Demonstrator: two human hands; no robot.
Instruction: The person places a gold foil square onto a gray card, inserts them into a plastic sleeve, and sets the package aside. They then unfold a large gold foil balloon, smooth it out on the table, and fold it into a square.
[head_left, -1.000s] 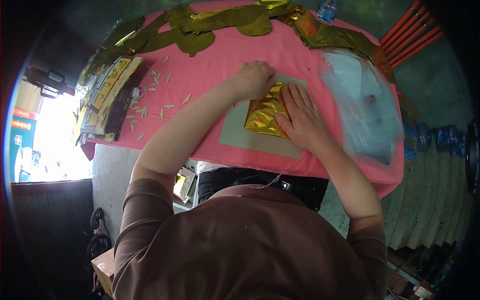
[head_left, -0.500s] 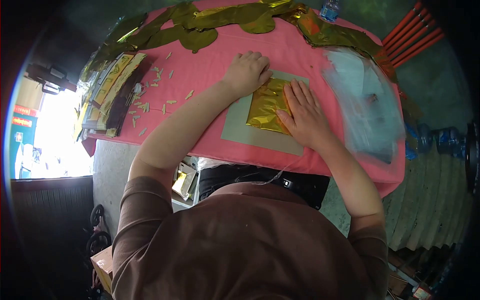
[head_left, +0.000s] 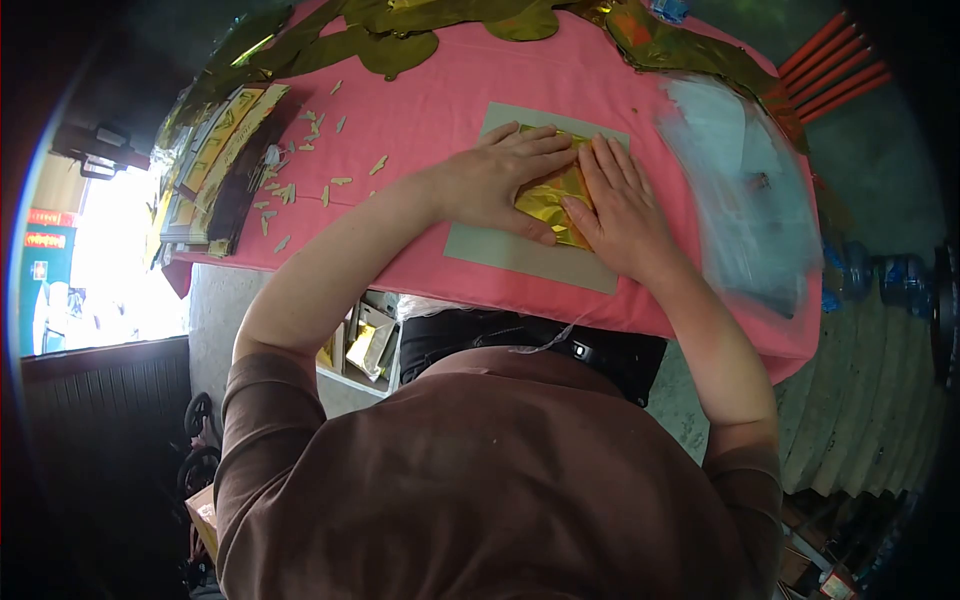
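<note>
A flat, shiny gold foil piece (head_left: 556, 204) lies on a grey board (head_left: 500, 252) on the pink-covered table. My left hand (head_left: 500, 182) rests over the foil's left side, its fingers stretched out and lying flat. Along the right side of the foil, my right hand (head_left: 622, 212) presses down with its fingers extended. Both hands are open, and the fingertips come close together near the foil's upper edge. Much of the foil is hidden beneath them.
Small pale clips or tabs (head_left: 286, 192) lie scattered at the left, beside a stack of printed packets (head_left: 225, 150). Clear plastic bags (head_left: 745, 200) spread over the right side. Gold foil balloons (head_left: 390, 55) line the far edge, near a bottle (head_left: 669, 10).
My left hand has come down from the board's upper edge, opening from a curled shape to lie flat over the foil. My right hand stays on the foil's right side.
</note>
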